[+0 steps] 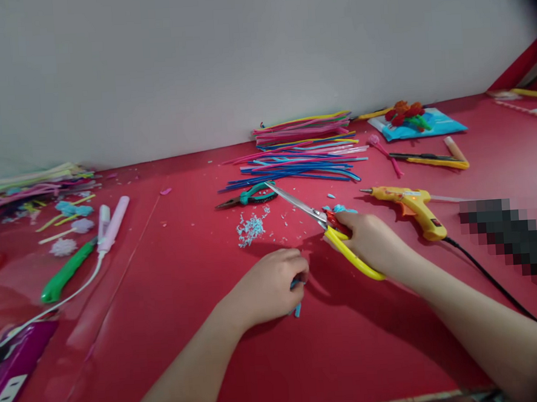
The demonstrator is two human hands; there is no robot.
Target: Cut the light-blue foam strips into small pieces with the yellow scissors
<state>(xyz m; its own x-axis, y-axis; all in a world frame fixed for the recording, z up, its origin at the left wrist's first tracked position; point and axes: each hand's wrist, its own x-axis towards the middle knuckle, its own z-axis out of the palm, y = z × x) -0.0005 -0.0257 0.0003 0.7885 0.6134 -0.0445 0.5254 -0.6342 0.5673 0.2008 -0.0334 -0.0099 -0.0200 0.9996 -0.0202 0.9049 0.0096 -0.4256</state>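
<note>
My right hand (371, 240) grips the yellow-handled scissors (324, 222), whose blades point up and left across the red table (175, 304). My left hand (271, 286) is closed on a short blue pipe-cleaner piece (297, 308) that pokes out below the fingers and rests on the table. A small blue fuzzy piece (342, 209) lies just above my right hand. Blue fluff trimmings (251, 228) are scattered left of the scissor blades.
A pile of coloured pipe cleaners (304, 150) lies by the wall. Green-handled pliers (250, 196), a yellow glue gun (409, 207) with its black cord (486, 275), a yellow cutter (430, 159) and a green tool (66, 274) lie around. More craft stems (31, 182) sit far left.
</note>
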